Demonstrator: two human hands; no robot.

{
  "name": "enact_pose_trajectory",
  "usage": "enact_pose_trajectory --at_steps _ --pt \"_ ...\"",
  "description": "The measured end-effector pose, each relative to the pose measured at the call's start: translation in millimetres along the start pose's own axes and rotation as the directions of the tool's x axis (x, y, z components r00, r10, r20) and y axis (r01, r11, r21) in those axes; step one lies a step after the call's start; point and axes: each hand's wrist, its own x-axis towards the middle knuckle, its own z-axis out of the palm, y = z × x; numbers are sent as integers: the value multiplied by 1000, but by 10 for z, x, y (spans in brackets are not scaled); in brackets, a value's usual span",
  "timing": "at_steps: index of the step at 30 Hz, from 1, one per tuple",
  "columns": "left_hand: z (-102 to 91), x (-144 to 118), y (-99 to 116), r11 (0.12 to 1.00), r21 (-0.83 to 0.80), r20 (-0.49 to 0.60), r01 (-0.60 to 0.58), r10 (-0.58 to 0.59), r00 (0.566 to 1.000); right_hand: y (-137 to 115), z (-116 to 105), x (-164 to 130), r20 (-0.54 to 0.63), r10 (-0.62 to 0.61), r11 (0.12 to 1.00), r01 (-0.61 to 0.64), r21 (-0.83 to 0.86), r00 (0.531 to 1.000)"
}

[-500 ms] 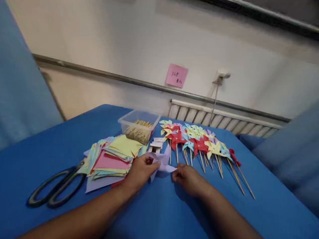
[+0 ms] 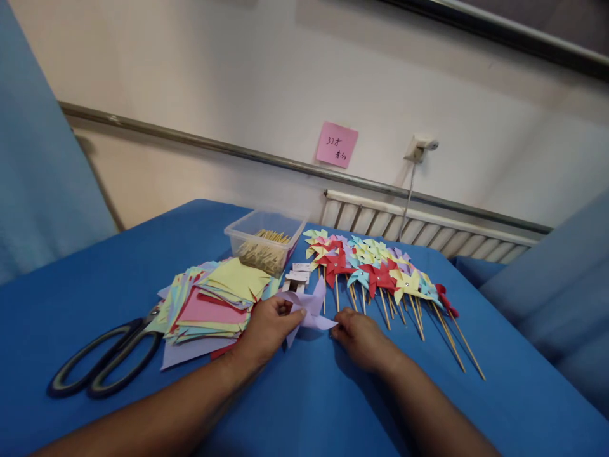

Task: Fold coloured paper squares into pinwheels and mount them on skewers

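Head view: lilac pinwheel point(image 2: 309, 310) btwn left hand point(image 2: 266, 331) & right hand point(image 2: 362, 339), both touching.

1. Look to the far wall: a pink sticky note point(image 2: 337, 145) is stuck there, above the metal rail and just left of the wall socket point(image 2: 419, 147).
2. You can read handwriting on it in two short lines. The upper line begins with the digits "32", followed by a character that looks handwritten and is not clear enough to read.
3. The lower line holds two more small handwritten characters; you cannot make them out at this size.
4. Nothing else before you carries any readable text, label or brand.
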Motion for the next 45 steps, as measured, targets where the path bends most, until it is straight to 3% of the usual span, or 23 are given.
enact_pose_trajectory --at_steps 9,16,22,37,45 --pt "26 -58 44 1000 2 -15 12 -12 1000 22 -12 14 -45 76 991 -81 -106 996" --pt "18 -40 76 1000 10 -33 0 1 999 42 -12 -4 -60 73 993 -78 -87 996" --pt "20 -41 75 1000 8 -23 -2 3 1000 3 -8 15 -67 176 984 -177 -14 982" --pt "30 -59 77 1000 6 -37 6 -5 999 -16 -29 0 -26 106 990 -108 -89 994" --pt "20 -31 23 1000 -6 -3 7 -7 1000 40 9 16 -7 92 996 -92 22 996"
